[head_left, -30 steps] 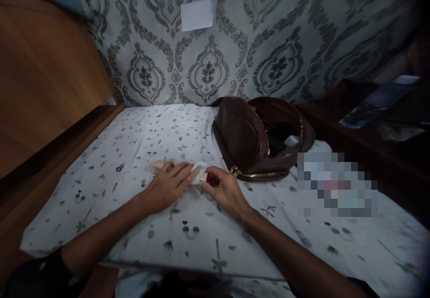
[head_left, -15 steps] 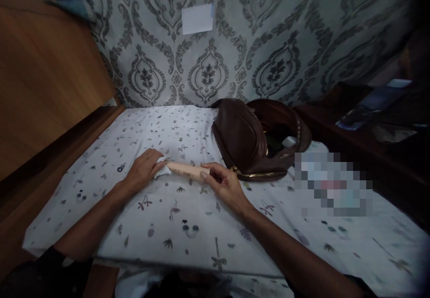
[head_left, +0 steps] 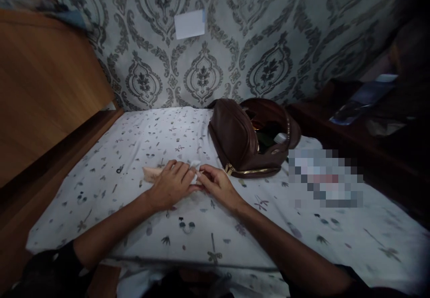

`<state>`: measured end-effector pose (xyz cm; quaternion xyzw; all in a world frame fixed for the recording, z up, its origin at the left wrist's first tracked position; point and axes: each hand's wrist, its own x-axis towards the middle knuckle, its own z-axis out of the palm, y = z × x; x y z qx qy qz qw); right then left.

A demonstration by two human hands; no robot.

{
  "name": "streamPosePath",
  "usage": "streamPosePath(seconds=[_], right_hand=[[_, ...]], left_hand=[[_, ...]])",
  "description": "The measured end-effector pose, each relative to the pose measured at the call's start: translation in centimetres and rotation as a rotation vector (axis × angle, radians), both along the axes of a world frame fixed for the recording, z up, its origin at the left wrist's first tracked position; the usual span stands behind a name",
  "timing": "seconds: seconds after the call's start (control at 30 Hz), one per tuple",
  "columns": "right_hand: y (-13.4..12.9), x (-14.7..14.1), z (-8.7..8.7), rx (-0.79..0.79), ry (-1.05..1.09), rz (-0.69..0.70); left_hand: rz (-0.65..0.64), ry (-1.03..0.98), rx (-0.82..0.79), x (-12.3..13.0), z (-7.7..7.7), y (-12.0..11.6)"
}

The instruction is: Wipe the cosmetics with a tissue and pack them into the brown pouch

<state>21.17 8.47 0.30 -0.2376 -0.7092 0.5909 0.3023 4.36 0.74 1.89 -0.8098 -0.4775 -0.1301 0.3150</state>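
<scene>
A peach-coloured tube [head_left: 152, 173] lies under my left hand [head_left: 173, 184], whose fingers close over its middle; its flat end sticks out to the left. A crumpled white tissue [head_left: 195, 166] shows between my two hands at the tube's right end. My right hand [head_left: 217, 186] is closed in a pinch on the tissue, close against the left fingertips. What lies under the fingers there is hidden. Both hands are just above the white patterned sheet [head_left: 181, 143].
A brown leather bag [head_left: 235, 137] stands unzipped behind my right hand, with things inside. A blurred-out packet [head_left: 324, 179] lies to its right. At the left is a wooden panel [head_left: 50, 83]. A patterned wall [head_left: 204, 74] with a white card [head_left: 190, 24] rises behind.
The tube has been turned end for end. My left hand now covers its middle instead of wiping its left end, and the tissue has passed to the right end by my right hand.
</scene>
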Motion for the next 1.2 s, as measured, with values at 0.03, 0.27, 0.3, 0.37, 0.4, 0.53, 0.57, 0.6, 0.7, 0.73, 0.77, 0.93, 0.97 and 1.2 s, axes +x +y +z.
streamPosePath(seconds=[0.03, 0.27, 0.3, 0.37, 0.4, 0.53, 0.57, 0.6, 0.7, 0.73, 0.77, 0.93, 0.97, 1.2], right_hand=[[0.0, 0.1, 0.1, 0.011, -0.01, -0.014], [0.2, 0.1, 0.3, -0.035, -0.084, -0.062], [0.4, 0.0, 0.2, -0.078, -0.058, -0.065], [0.7, -0.1, 0.0, -0.168, 0.004, -0.077], [0.8, -0.1, -0.1, -0.205, 0.027, -0.075], [0.9, -0.1, -0.5, -0.121, 0.018, -0.053], [0.8, -0.1, -0.6, -0.044, 0.009, -0.069], [0.7, -0.1, -0.7, 0.039, 0.002, -0.096], [0.6, -0.1, -0.9, 0.215, -0.028, -0.17], [0.6, 0.0, -1.0, 0.236, -0.04, -0.175], [0.6, 0.1, -1.0, 0.243, -0.05, -0.169], [1.0, 0.5, -1.2, 0.216, -0.062, -0.086], [1.0, 0.5, -1.3, 0.23, -0.058, -0.081], [0.0, 0.4, -0.9, 0.238, -0.093, -0.045]], left_hand=[[-0.004, 0.006, -0.01, 0.2, -0.1, 0.1], [0.127, -0.01, -0.227, -5.6, -0.4, -1.2], [0.161, -0.058, -0.266, -6.8, -0.4, -1.4], [0.192, -0.165, -0.342, -8.6, -0.6, -1.9], [0.194, -0.215, -0.37, -9.3, -0.7, -2.0], [0.155, -0.338, -0.422, -10.1, -1.1, -2.2], [0.14, -0.356, -0.425, -10.0, -1.2, -2.2], [0.123, -0.37, -0.426, -9.8, -1.2, -2.2], [0.093, -0.407, -0.421, -9.1, -1.0, -2.3], [0.089, -0.42, -0.429, -8.8, -0.9, -2.4], [0.088, -0.434, -0.446, -8.5, -0.6, -2.6], [0.108, -0.489, -0.586, -7.8, 0.8, -3.3], [0.109, -0.492, -0.596, -7.8, 0.9, -3.4], [0.069, -0.343, -0.526, -6.3, 0.8, -3.6]])
